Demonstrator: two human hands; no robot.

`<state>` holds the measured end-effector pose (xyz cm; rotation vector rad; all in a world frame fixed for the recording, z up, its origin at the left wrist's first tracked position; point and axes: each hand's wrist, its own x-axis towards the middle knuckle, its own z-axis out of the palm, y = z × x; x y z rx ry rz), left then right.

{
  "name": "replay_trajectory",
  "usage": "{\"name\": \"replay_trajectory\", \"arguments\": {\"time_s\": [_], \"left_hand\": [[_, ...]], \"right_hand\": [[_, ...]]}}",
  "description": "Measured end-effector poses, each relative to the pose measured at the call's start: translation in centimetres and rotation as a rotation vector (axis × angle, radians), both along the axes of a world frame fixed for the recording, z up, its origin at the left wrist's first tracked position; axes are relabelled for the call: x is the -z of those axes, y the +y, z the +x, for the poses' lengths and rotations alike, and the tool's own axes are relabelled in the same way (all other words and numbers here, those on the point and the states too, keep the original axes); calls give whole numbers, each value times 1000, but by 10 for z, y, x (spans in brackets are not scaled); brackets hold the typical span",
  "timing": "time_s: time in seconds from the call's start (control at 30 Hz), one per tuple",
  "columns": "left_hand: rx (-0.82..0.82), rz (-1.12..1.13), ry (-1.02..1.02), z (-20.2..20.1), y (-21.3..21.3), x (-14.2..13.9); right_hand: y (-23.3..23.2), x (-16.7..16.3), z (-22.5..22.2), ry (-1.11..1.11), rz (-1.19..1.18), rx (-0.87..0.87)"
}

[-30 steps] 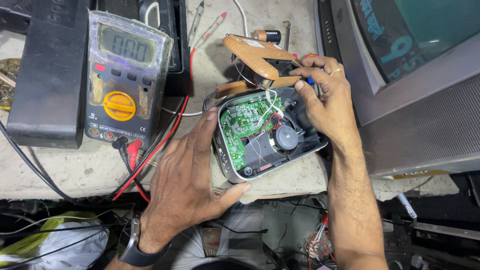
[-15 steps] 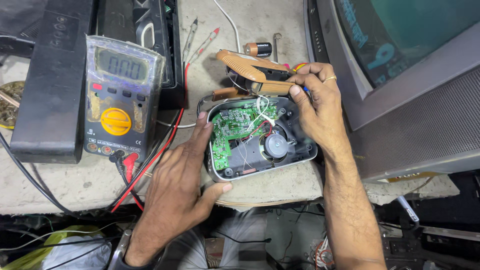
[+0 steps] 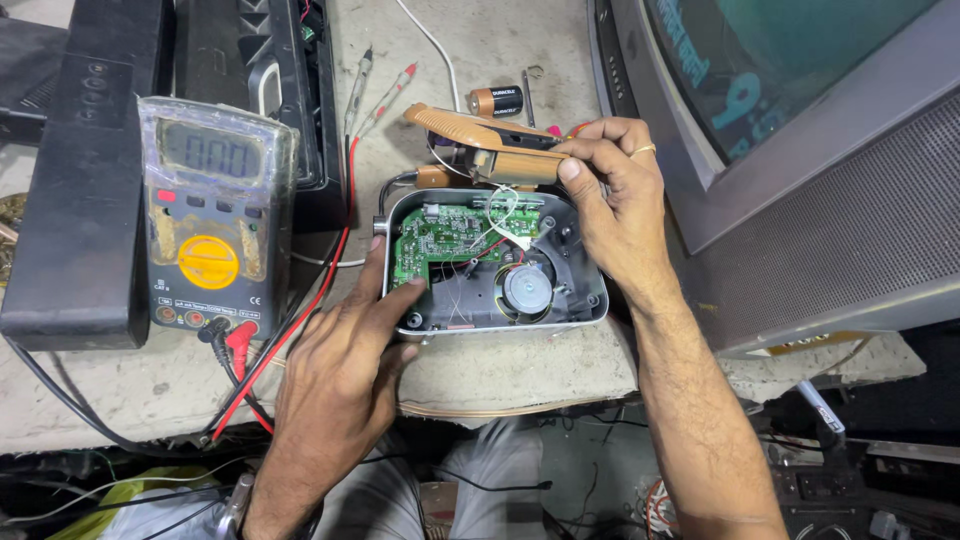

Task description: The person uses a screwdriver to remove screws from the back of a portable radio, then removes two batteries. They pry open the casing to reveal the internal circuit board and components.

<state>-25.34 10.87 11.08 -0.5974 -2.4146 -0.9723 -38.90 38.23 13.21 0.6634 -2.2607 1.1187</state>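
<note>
Carefully: beside the big television (image 3: 800, 130) and the multimeter (image 3: 212, 215), the opened grey casing (image 3: 495, 265) lies on the bench edge. Your left hand (image 3: 335, 375) presses flat, fingers spread, on its circuit board side; your right hand (image 3: 615, 195) pinches the tan cover (image 3: 480, 140). Tugging that cover could snap the thin wires (image 3: 505, 215).

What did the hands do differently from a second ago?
The left hand slid from the open radio's side onto its lower left corner, fingers now by the green circuit board. The right hand kept pinching the brown cover piece above it. The multimeter and battery stayed put.
</note>
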Motion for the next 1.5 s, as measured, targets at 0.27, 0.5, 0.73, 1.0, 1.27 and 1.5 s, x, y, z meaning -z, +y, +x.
{"name": "replay_trajectory", "arguments": {"time_s": [0.27, 0.5, 0.73, 1.0, 1.27, 1.5], "left_hand": [[-11, 21, 9, 0, -3, -2], [16, 49, 16, -3, -9, -2], [15, 65, 38, -4, -16, 0], [-11, 88, 95, -1, -23, 2], [-4, 133, 135, 0, -31, 1], [-3, 220, 207, 0, -37, 0]], "right_hand": [[-4, -4, 3, 11, -83, 4], [-4, 0, -5, -66, -185, -47], [6, 11, -20, -103, -375, -93], [5, 4, -27, -402, -860, -141], [-1, -3, -25, -444, -906, -133], [-5, -3, -25, -427, -924, -214]]}}
